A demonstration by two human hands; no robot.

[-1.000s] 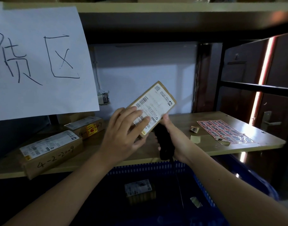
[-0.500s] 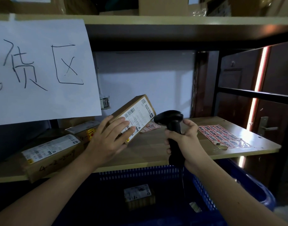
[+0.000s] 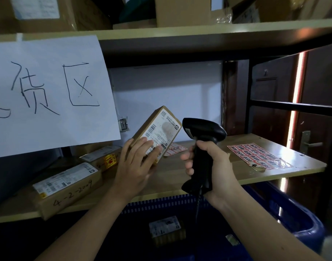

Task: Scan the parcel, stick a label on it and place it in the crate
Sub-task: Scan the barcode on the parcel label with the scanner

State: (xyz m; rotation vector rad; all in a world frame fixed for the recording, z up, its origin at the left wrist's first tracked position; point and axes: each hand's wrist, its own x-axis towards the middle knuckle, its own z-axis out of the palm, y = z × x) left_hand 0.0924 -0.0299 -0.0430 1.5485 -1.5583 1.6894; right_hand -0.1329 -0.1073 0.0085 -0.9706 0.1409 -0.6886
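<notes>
My left hand [image 3: 136, 162] holds a small brown cardboard parcel [image 3: 158, 129] tilted up above the wooden shelf, its white shipping label facing me and the scanner. My right hand [image 3: 211, 166] grips the handle of a black barcode scanner [image 3: 201, 132], upright, its head level with the parcel's right edge and pointing left at it. A sheet of red stickers [image 3: 255, 156] lies on the shelf to the right. The blue crate [image 3: 285, 210] sits below the shelf edge with one labelled parcel [image 3: 166, 229] inside.
Two labelled boxes lie on the shelf's left: a long one marked 4-2-2009 [image 3: 67, 187] and a smaller one [image 3: 103, 157] behind. A smaller red sticker sheet [image 3: 175, 148] lies behind the held parcel. A large handwritten paper sign [image 3: 48, 91] hangs at upper left.
The scanner has come up from behind the parcel to beside it, upright and aimed at the label. My left hand has shifted the parcel left and lower.
</notes>
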